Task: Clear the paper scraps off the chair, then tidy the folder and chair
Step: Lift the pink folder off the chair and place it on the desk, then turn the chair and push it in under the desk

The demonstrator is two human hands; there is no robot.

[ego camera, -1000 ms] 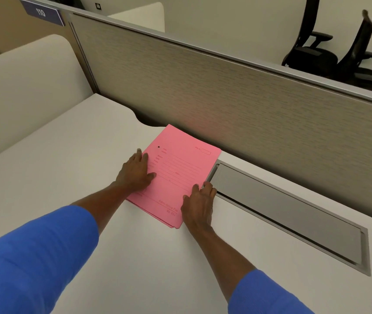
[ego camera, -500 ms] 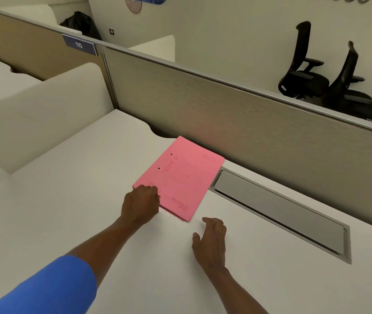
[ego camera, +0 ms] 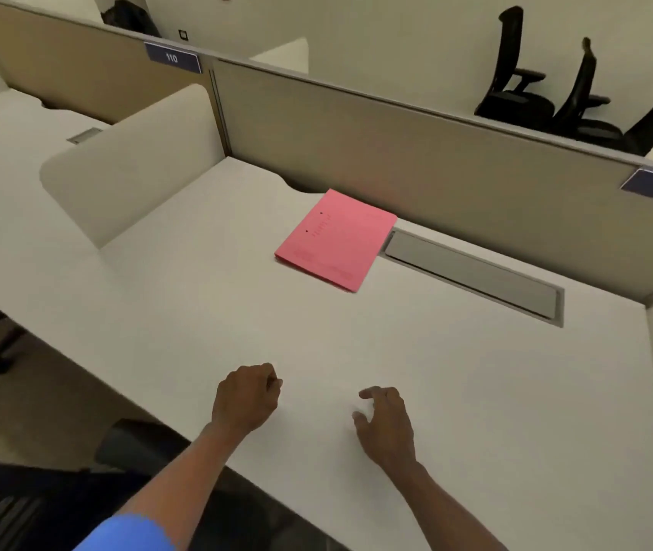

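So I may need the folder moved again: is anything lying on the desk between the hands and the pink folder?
Nothing visible. Only bare desk lies between the left hand, the right hand and the pink folder.

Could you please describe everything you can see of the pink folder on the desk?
The pink folder is a thin, card-like rectangle lying flat and closed on the white desk, turned at an angle to the desk edge. Two small dark dots sit near its left edge, beside faint printed lines too blurred to read. Its far corner lies close to the beige partition; whether they touch is unclear. Its right edge lies alongside the end of the grey cable hatch. Neither hand touches it.
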